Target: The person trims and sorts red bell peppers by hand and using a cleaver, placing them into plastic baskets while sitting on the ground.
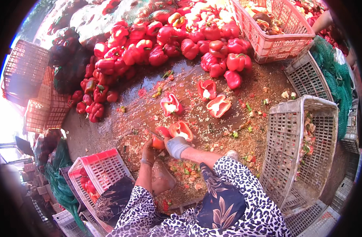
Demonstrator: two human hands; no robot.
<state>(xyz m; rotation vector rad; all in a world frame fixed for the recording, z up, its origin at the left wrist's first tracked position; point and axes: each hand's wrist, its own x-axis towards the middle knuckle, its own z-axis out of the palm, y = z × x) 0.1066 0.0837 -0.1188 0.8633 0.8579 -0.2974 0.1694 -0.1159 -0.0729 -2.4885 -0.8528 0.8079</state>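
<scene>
My left hand (pixel 147 152), in a stained glove, is closed around a red bell pepper (pixel 158 143) low over the wet ground. Fingers of my right hand (pixel 176 147), in a grey glove, are bent against the pepper's other side. What looks like a thin knife (pixel 155 135) crosses the pepper's top, its near end running into the right hand; its handle is hidden. Just beyond the hands lies a cut pepper half (pixel 181 129), hollow side showing. Farther off are more opened peppers, one whitish-cored (pixel 171 105), another (pixel 207 90) and a wide half (pixel 219 106).
A heap of whole red peppers (pixel 157 55) spreads across the far side. Crates surround me: red-and-white (pixel 123 164) at left, grey (pixel 281 150) at right, pink (pixel 275 47) at far right. Seeds and scraps litter the ground (pixel 141 102). Another person's arm (pixel 322 21) shows at upper right.
</scene>
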